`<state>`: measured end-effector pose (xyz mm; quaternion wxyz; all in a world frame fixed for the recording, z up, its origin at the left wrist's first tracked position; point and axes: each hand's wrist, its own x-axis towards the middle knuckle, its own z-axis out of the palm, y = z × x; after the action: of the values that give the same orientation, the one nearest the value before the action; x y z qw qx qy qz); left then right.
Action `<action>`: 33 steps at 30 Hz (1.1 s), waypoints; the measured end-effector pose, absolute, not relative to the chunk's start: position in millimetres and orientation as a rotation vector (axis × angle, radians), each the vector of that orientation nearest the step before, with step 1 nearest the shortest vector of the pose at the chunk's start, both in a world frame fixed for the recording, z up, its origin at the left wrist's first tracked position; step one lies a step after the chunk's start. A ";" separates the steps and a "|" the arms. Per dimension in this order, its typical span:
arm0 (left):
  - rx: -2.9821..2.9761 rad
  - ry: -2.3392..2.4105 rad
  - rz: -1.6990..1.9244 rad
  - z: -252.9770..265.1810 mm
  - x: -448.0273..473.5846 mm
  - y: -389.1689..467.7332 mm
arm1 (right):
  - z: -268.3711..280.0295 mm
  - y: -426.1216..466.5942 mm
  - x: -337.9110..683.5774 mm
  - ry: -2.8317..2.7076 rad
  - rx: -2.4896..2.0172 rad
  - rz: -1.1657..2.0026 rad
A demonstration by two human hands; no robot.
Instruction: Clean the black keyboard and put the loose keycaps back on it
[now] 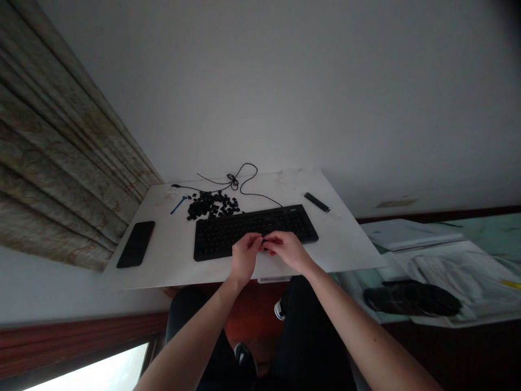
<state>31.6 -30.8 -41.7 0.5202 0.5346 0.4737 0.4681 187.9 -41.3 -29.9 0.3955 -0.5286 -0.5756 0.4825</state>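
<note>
A black keyboard (220, 233) lies on the white table, its keycaps off over much of its top as far as the dim light shows. My left hand (245, 252) and my right hand (287, 250) meet over its front edge, fingertips together. Both are closed in a pinch around a small black keycap (264, 240), mostly hidden by the fingers. Behind the keyboard's left half, loose black keycaps (209, 205) are heaped and scattered. A blue puller-like tool (178, 205) rests left of the heap.
A black phone (136, 244) lies at the table's left. The keyboard's cable (248, 193) loops along the back. A dark narrow bar (317, 202) sits at the right. Beyond the table's right side are papers (411, 234) and a black bag-like object (411, 297).
</note>
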 end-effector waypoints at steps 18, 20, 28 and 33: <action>2.577 1.503 0.906 -59.7 -24.5 -20.1 | -4.3 76.4 282.9 -1.847 -1.738 1.251; 2.569 1.504 0.905 -61.1 -23.8 -18.9 | -7.3 80.2 283.3 -1.846 -1.753 1.263; 2.550 1.498 0.919 -62.4 -23.6 -16.8 | -7.4 88.8 280.3 -1.795 -1.799 1.336; 2.539 1.492 0.916 -61.8 -23.8 -16.9 | -8.2 97.7 277.0 -1.651 -1.881 1.426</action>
<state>-23.8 -16.9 -61.8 0.0286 0.8229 0.4836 0.2970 277.0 97.7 -8.2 0.1302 -0.6475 -0.5682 0.4908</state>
